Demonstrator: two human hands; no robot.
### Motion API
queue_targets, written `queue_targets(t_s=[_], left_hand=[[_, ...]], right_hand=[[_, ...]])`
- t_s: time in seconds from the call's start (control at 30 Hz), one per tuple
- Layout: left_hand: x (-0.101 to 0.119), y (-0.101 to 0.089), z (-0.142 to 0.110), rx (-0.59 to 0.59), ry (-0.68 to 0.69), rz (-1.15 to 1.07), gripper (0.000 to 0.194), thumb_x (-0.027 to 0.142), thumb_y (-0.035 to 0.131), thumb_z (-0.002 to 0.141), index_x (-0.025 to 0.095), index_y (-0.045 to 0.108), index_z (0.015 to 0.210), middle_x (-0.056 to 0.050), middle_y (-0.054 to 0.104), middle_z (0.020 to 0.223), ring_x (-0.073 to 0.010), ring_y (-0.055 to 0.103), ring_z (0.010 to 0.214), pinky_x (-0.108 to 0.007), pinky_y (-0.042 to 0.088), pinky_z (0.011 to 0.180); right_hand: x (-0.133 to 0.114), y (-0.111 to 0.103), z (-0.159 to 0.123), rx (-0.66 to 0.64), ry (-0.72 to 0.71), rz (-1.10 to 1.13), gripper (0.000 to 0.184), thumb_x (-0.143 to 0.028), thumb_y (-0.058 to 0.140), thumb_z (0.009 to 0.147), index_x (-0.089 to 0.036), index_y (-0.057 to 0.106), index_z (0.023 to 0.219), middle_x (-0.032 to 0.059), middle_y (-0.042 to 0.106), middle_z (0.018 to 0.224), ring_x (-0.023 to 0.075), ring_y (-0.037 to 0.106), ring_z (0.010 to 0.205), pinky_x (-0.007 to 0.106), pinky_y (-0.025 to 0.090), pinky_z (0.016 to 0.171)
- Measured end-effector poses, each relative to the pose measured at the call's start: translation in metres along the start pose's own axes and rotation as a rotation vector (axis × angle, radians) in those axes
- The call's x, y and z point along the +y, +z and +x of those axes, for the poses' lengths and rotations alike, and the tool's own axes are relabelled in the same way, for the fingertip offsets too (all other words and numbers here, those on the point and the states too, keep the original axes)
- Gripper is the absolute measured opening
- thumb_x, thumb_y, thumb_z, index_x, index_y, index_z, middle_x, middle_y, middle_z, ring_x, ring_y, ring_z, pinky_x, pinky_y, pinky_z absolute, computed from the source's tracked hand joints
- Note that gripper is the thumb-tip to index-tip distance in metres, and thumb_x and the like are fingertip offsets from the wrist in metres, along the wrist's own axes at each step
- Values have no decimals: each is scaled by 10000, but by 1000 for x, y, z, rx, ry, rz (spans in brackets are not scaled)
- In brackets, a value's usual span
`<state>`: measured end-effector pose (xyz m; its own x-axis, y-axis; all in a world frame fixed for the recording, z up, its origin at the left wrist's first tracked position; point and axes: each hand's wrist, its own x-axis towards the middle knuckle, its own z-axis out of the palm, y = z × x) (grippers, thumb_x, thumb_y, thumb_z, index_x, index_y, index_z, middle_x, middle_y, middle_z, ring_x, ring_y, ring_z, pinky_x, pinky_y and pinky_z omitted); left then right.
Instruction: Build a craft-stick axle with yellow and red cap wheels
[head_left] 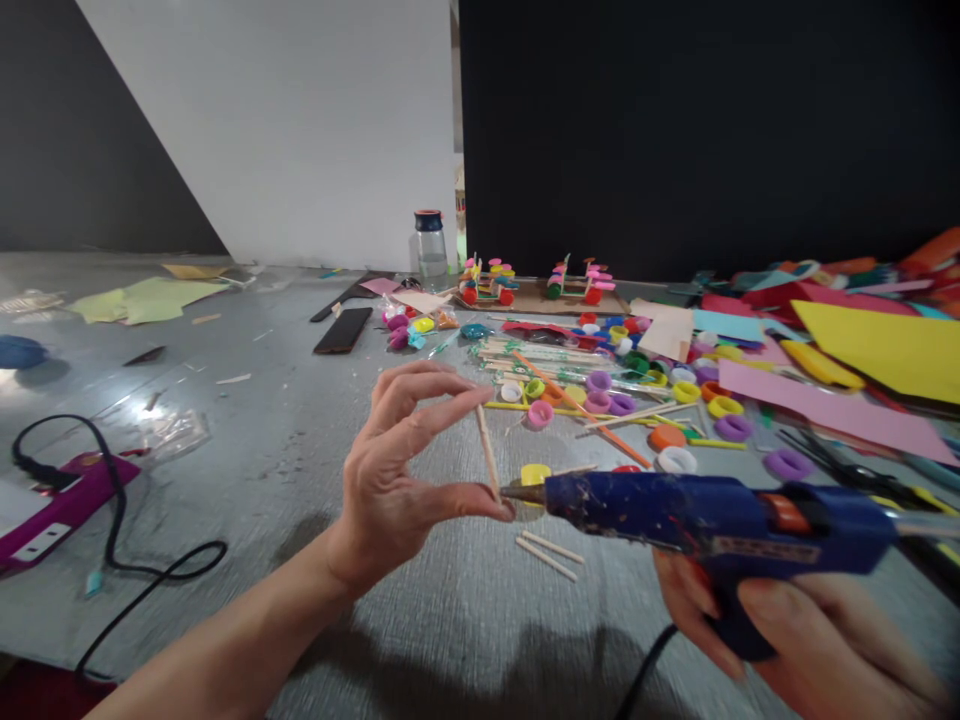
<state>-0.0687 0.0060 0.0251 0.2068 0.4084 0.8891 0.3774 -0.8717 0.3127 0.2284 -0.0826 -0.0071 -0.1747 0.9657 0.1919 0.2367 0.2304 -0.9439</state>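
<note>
Between the thumb and fingertips of my left hand (pixel 405 450) a short wooden stick (pixel 487 452) stands nearly upright, gripped at its two ends. My right hand (pixel 795 630) is wrapped round the handle of a blue hot glue gun (pixel 637 510), which points left. Its metal nozzle meets the lower end of the stick, close to my left thumb. Below the nozzle two short wooden sticks (pixel 551 555) lie side by side on the grey table (pixel 315 650). A yellow bottle cap (pixel 535 478) sits just behind the nozzle.
Coloured bottle caps (pixel 600 400), wrapped sticks (pixel 532 355) and paper sheets (pixel 832 405) spread across the right. Two small cap-wheeled models (pixel 487 282) stand at the back near a water bottle (pixel 430 245). A phone (pixel 343 330), scissors (pixel 847 470) and a purple power strip (pixel 64 505) with a black cable lie around.
</note>
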Motion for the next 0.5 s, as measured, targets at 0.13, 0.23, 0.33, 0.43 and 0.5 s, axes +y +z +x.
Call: queue_targets(t_s=[0.13,0.23,0.33,0.43,0.5], left_hand=[[0,0,0,2,-7,6,720,594,823,678,384,652,1345,-40,681,1166,-268,568,1162,-499,474,1045],[-1,0,0,5,-2,5,722,594,827,675,366,659,1339,-45,683,1166,-268,569,1160,-503,476,1042],[-1,0,0,6,-6,3,726,596,829,673,357,662,1337,-46,680,1168,-268,569,1163,-495,474,1042],[0,0,0,4,-7,-3,728,585,831,673,349,662,1341,-49,676,1168,-268,566,1167,-488,466,1045],[0,0,0,-3,2,-8,733,565,839,672,333,662,1344,-56,674,1168,-271,566,1166,-494,460,1047]], right_hand=[[2,-1,-1,-63,23,22,475,-546,371,1015,-296,600,681,36,555,591,263,543,549,410,435,516],[3,-1,-3,-52,32,61,477,-556,386,1011,-290,604,680,35,552,598,250,530,550,394,423,509],[5,-1,-4,-73,40,70,467,-565,382,1013,-287,614,719,24,552,602,231,515,549,376,402,517],[6,-3,-4,-122,54,79,489,-582,344,1020,-282,606,737,24,569,629,225,520,586,371,388,549],[5,-3,-4,-137,51,81,500,-590,331,1021,-280,594,731,24,571,631,222,515,592,370,385,558]])
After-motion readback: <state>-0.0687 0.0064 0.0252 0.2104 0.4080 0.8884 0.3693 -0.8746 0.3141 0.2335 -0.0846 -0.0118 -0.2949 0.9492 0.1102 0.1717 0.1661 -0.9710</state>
